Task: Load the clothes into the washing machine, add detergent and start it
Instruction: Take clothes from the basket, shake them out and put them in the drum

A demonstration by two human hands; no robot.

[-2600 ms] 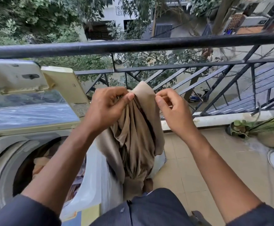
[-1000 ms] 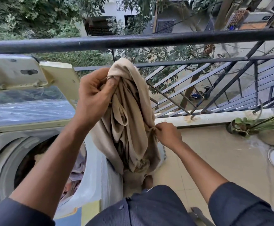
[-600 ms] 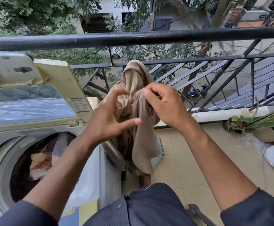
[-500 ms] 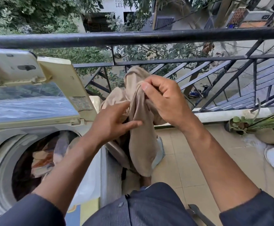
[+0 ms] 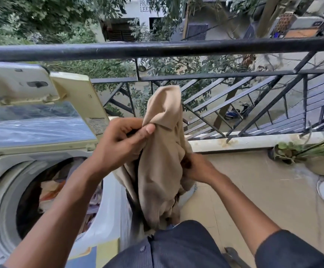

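Tan garment [image 5: 163, 151] hangs bunched in the air, just right of the washing machine [image 5: 0, 182] and in front of the balcony railing [image 5: 157, 49]. Left hand [image 5: 118, 144] pinches a fold near the top, thumb over the cloth. Right hand [image 5: 194, 169] grips lower down, fingers buried in the fabric

Change over the last half second: the grips have swapped. The right hand had the top and the left was open against the cloth; now the left holds high and the right has dropped to the middle. Reads as working the piece through hand over hand, maybe untangling it, before it goes in. Loading not finished

Drum [image 5: 47, 194] open, lid [image 5: 33, 117] tipped up, some clothes [image 5: 51, 190] already inside. Potted plant [image 5: 311, 157] stands well to the right on the floor

Hard to make out: the garment's lower end runs behind the person's dark shirt [image 5: 176, 248]. No detergent or controls in view. What kind of garment it is, cannot tell
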